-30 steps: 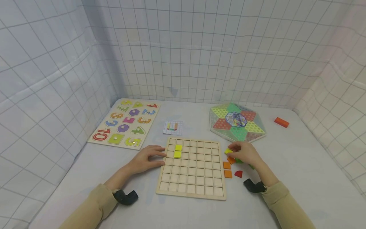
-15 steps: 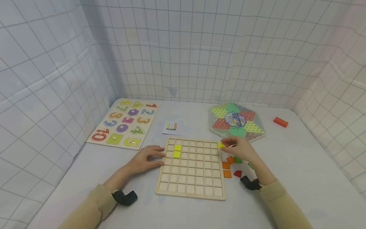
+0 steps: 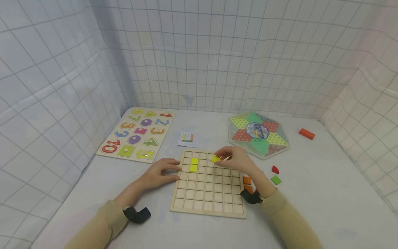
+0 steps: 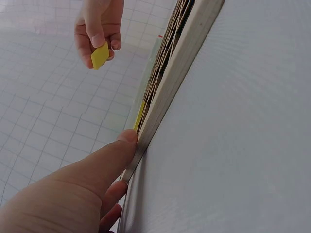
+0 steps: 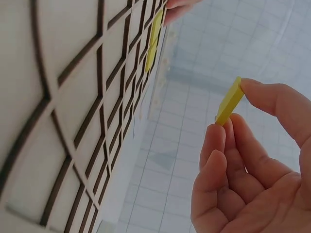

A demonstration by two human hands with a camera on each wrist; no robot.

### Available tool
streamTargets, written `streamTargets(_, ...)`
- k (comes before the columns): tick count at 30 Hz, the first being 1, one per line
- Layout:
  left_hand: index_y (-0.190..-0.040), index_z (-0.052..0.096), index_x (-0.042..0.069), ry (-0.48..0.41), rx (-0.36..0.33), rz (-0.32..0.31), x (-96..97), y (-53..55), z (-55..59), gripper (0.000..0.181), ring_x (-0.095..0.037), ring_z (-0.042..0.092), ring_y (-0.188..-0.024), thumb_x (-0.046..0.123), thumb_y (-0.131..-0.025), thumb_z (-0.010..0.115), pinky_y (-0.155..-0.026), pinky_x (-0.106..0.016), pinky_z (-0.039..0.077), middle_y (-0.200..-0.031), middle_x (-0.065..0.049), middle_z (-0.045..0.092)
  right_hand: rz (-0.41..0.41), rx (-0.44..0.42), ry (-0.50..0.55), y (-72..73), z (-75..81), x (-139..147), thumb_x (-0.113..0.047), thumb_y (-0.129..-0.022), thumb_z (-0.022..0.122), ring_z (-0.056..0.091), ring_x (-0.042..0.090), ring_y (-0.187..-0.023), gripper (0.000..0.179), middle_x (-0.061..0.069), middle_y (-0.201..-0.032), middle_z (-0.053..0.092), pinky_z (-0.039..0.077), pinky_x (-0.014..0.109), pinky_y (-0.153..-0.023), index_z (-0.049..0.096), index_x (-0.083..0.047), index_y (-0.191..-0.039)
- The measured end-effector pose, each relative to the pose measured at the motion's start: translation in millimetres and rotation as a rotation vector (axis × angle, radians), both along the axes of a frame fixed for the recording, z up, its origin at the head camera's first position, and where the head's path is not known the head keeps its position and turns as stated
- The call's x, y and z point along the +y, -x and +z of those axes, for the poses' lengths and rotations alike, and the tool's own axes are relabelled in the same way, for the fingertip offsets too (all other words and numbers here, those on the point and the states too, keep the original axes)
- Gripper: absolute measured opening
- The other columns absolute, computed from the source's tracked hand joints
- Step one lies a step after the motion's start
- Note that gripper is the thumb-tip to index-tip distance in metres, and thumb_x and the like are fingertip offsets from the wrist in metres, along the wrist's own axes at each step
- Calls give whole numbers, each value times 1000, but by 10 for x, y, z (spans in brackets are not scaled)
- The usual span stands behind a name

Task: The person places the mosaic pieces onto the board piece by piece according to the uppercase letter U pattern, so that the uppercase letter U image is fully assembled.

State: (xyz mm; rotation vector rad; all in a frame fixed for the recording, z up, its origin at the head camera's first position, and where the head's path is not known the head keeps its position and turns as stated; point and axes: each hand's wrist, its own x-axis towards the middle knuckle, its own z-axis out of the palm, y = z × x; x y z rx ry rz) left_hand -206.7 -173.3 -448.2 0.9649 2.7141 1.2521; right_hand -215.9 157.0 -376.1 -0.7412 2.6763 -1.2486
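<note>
My right hand (image 3: 238,159) pinches a yellow square tile (image 5: 229,102) between thumb and fingertips. It holds the tile raised over the far part of the wooden grid board (image 3: 199,204). Two more yellow tiles (image 3: 194,165) lie in neighbouring cells of one column, near the board's far left corner. At the board's left edge, my left hand (image 3: 157,174) rests with its fingers extended and fingertips at the rim. In the left wrist view its thumb (image 4: 127,137) touches the edge, and the held tile shows in the other hand beyond.
Orange tiles (image 3: 247,180) lie by the board's right edge, partly behind my right wrist. Further right are a red quarter-round piece (image 3: 275,169) and a green tile (image 3: 276,180). Behind stand a pattern card (image 3: 188,139), a number puzzle (image 3: 134,135), a star-pattern game box (image 3: 258,133) and an orange-red block (image 3: 307,134).
My right hand has picked up the yellow tile from the loose pieces and carried it left over the board. A red piece and a green tile now show at right. My left hand stays put.
</note>
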Motion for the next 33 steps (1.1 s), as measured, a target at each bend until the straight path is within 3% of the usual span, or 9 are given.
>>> streamTargets(7,-111,71,18,0,2,-2,-1,-2,-1,35,-28,41,-128,36,-81,73,-106,-50,30,-131,-2,55,84,-46,-63,38,-11,-332,-23,-80,75,59,9,-81,27,-4,-94,66,51,24,-72,69,-12,-104)
streamTargets(18,-111,71,19,3,12,-9,-5,8,-4,34,-27,42,-127,37,-81,73,-105,-51,31,-131,-2,56,209,-78,-121,68,-68,-660,-19,-79,76,59,7,-78,26,-4,-92,66,50,22,-70,70,-9,-102)
streamTargets(33,-111,71,21,6,6,0,-5,12,-16,34,-27,41,-128,38,-81,73,-106,-51,30,-131,-1,55,201,-102,-235,79,-187,-794,-22,-77,79,56,7,-74,24,-7,-83,63,49,22,-67,70,-14,-97)
